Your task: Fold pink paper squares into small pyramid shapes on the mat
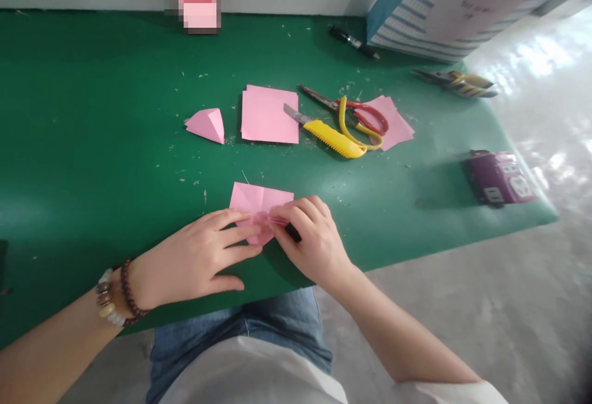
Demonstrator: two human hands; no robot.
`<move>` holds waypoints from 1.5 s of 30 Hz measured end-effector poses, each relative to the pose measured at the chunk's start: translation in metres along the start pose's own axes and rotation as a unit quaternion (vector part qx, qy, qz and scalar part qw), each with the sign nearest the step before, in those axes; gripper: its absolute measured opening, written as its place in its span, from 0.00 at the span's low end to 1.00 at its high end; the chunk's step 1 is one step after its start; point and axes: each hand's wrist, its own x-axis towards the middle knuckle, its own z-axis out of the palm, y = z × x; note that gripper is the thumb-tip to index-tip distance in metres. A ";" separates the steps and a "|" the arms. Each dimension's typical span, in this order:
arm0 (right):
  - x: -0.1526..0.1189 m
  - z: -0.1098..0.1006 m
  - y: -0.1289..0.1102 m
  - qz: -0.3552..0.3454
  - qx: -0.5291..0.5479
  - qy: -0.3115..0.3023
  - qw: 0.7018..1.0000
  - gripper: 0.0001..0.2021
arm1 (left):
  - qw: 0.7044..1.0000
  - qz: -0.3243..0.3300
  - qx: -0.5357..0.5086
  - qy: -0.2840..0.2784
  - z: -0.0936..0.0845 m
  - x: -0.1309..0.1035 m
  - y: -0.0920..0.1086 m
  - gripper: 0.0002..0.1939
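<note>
A creased pink paper square (252, 195) lies near the front edge of the green table, its lower part folded. My left hand (203, 253) rests on its left side with fingers stretched out and spread, the fingertips pressing on the paper. At the right side, my right hand (314, 231) pinches a folded edge of the sheet between thumb and fingers. Just beyond sits a stack of pink paper squares (268, 117). To its left is a folded pink paper piece (208, 125) standing slightly raised.
A yellow-handled knife (333, 137) lies with its blade on the stack, beside red-handled scissors (370, 114) and more pink paper (395, 123). Farther off are a black pen (354, 41), pliers (457, 82), a purple box (502, 177) and a striped box (416, 15). Scraps dot the green table (92, 114).
</note>
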 end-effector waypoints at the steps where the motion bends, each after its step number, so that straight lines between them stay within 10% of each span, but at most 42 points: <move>1: -0.002 -0.002 -0.001 -0.018 -0.020 0.022 0.999 0.03 | 1.000 0.000 -0.001 0.002 0.000 0.000 0.000 0.27; 12: -0.009 -0.005 -0.009 -0.179 -0.125 -0.042 0.975 0.08 | 1.000 -0.004 -0.011 0.016 0.004 -0.001 0.000 0.20; 29: 0.002 -0.022 0.016 -0.037 -0.191 -0.007 0.981 0.08 | 1.000 -0.005 -0.007 0.009 0.006 -0.003 -0.002 0.22; 45: -0.008 0.002 -0.019 -0.132 -0.040 -0.047 0.989 0.08 | 0.997 -0.077 -0.023 0.004 0.004 -0.005 0.003 0.44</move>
